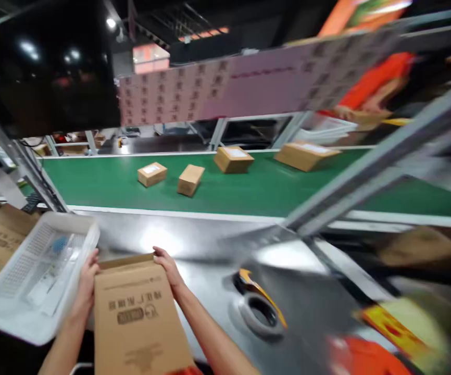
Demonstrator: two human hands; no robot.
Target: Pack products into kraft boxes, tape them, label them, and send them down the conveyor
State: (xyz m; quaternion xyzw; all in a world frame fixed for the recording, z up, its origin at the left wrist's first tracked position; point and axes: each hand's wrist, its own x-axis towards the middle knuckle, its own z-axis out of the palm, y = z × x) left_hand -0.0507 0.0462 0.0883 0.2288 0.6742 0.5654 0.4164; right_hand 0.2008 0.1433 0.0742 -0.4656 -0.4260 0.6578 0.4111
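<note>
A brown cardboard box with dark printing is held in front of me, over the near edge of the metal table. My left hand grips its far left edge, and my right hand has its fingers closed over the far right corner. The printed panel faces up toward me; the box's underside is out of sight. To the left, a white plastic basket with small packets in it stands close beside my left hand. A tape dispenser with a tape roll lies on the table, right of my right arm.
Beyond the table runs a green conveyor belt carrying several cardboard parcels. A slanted metal post stands at right. Folded cardboard lies behind the basket. A person in an orange sleeve is across the belt.
</note>
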